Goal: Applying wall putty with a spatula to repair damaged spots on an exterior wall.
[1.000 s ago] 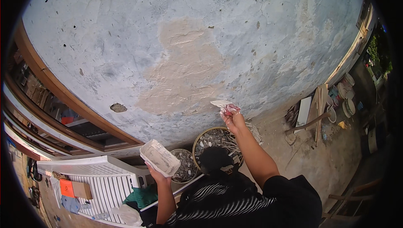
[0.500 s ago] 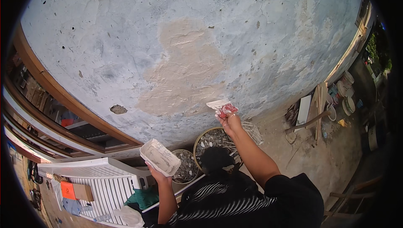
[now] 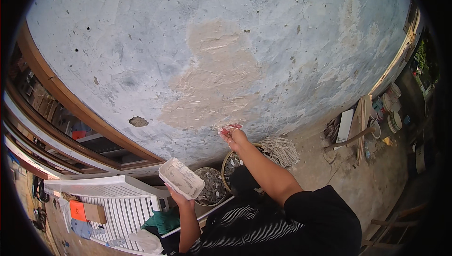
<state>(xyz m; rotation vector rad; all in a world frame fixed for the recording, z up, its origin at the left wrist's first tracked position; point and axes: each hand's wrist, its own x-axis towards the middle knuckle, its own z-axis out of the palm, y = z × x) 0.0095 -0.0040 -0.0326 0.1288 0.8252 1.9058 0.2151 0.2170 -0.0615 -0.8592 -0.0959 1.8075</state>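
My right hand is wrapped round a putty knife with a red, putty-smeared handle. It presses against the wall at the bottom edge of a beige patch of filler; the blade is mostly hidden from here. Around the patch the wall is pale blue-grey, cracked and pitted. Lower left, my left hand grips an off-white rectangular pan from below. The pan is tilted, and whitish putty coats its inside. A rough hole shows in the wall left of the patch.
Below the wall stand two rubble-filled tubs, the smaller one beside the pan. A string mop head lies right of them. At left are a white slatted bench with an orange box and a wooden window frame. Planks lean at right.
My right hand has moved left and slightly down along the patch's lower edge with the putty knife, whose blade showed more before. The left hand still holds the pan; the view has shifted a little.
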